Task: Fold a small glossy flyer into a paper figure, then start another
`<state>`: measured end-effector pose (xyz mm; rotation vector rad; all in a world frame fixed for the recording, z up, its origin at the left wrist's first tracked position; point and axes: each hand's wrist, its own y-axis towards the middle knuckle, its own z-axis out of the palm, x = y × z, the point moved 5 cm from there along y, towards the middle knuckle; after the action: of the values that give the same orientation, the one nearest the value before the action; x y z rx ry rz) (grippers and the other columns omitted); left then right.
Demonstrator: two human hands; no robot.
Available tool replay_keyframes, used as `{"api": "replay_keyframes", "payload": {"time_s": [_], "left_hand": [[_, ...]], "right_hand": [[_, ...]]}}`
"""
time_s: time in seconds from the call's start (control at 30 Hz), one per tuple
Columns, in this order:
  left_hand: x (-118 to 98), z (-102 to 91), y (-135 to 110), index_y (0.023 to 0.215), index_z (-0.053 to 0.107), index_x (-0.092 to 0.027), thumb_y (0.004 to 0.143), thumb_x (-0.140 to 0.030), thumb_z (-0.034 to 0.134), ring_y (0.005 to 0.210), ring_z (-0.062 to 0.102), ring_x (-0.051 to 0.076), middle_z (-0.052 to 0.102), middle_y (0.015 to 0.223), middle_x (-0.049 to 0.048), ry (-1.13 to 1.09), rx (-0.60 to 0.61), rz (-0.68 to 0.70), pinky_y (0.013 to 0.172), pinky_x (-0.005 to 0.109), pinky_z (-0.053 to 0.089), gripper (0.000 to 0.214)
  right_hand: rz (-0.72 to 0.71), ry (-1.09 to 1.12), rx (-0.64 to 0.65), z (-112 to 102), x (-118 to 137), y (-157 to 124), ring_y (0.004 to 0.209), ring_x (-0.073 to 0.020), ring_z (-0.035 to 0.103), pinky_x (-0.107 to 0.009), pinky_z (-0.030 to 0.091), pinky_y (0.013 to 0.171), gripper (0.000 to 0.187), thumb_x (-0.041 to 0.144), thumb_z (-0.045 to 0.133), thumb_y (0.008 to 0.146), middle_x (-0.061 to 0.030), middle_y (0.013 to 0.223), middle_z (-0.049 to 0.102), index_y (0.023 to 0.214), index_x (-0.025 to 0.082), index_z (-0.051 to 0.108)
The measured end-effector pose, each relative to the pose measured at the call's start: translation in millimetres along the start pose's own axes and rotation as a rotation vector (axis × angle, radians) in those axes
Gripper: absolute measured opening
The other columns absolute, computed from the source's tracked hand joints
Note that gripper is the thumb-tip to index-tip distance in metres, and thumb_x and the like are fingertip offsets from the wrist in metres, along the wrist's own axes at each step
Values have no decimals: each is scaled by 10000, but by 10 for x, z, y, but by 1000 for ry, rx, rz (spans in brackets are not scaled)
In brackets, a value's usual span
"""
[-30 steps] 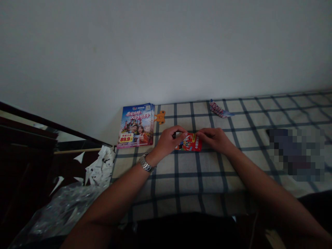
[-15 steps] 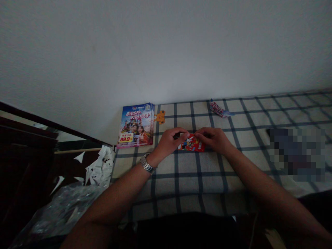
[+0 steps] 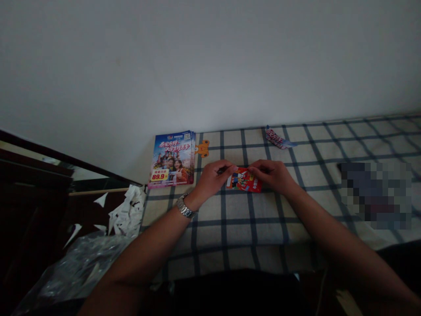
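Note:
A small red printed paper (image 3: 248,182) with colourful figures and lettering hangs low between my two hands, above the checked cloth. My left hand (image 3: 215,179) pinches its upper left part between thumb and forefinger. On the upper right part, my right hand (image 3: 272,176) has a similar thumb-and-finger pinch. The fingertips of both hands sit close together along the top edge. Whether that edge is torn or folded under the fingers, I cannot tell. A metal-band watch (image 3: 186,206) circles my left wrist.
A stack of blue and pink flyers (image 3: 171,160) lies on the checked cloth (image 3: 210,230) at left, beside an orange bear figure (image 3: 202,149). A crumpled printed strip (image 3: 278,138) rests near the wall. Torn white paper (image 3: 127,213) and clear plastic (image 3: 82,263) lie lower left.
My fingertips have moved slightly apart along the red paper's top edge, and more of that edge shows between them. Everything else stays where it was.

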<state>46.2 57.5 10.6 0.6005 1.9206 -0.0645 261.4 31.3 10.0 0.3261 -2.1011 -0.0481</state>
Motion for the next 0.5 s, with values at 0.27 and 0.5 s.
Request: {"api": "replay_keyframes", "payload": {"time_s": [0.27, 0.5], "left_hand": [[49, -16, 11, 896, 745, -193, 1007, -511, 622, 696, 631, 131, 708, 772, -2, -3, -33, -30, 630, 239, 443, 359], [93, -43, -2, 1057, 760, -232, 1018, -485, 623, 744, 670, 142, 742, 856, -3, 89, -50, -15, 687, 260, 501, 290]], "right_hand": [[-30, 23, 46, 12, -5, 12, 836, -211, 747, -325, 584, 734, 307, 473, 659, 981, -50, 1025, 817, 1126, 236, 789], [-69, 17, -19, -10, -36, 44, 806, -208, 720, -335, 586, 710, 263, 431, 682, 959, -57, 990, 795, 1113, 239, 773]]}}
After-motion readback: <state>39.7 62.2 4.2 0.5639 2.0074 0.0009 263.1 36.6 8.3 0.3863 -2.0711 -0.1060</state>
